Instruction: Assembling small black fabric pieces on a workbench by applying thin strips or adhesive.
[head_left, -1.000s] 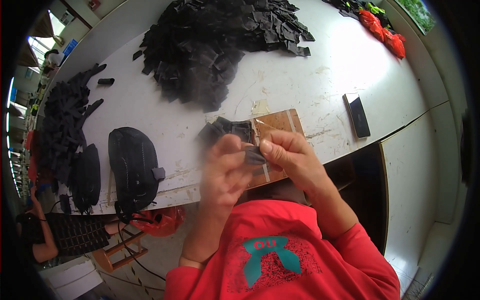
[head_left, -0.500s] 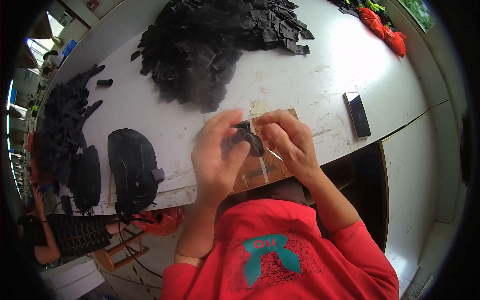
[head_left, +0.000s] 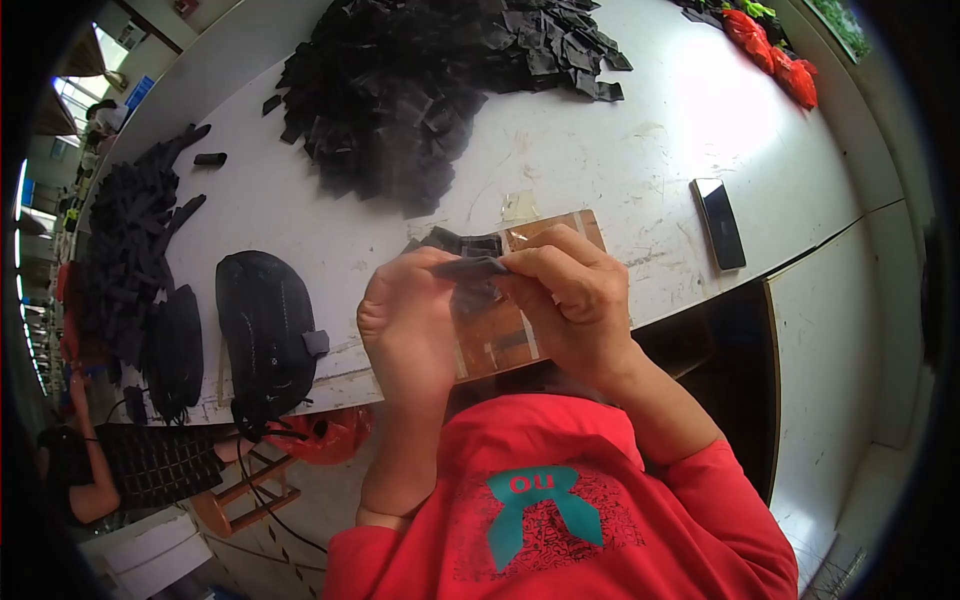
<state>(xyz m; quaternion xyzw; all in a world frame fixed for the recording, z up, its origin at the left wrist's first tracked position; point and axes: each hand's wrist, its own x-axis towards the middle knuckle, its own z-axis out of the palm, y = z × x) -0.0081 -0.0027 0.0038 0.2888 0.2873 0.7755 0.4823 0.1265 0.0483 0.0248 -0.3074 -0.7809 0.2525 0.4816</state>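
L hand (head_left: 408,318) was nearly closed, fingertips pinching the L end of a dk fabric pc. (head_left: 470,268); R hand (head_left: 572,295) had its R end, thumb & curled fingers. Fabric spanned the gap betw. them, just above a brn board (head_left: 510,347) at the bench's (head_left: 650,175) near edge. Blk pile (head_left: 385,105) lay beyond, phone (head_left: 720,225) off to R.

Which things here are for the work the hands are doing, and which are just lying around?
Probably for the work:
dark cloth piece, held by left hand and right hand
brown board beneath them
big black cloth heap

Probably just lying around:
phone
black bag
red plastic bags
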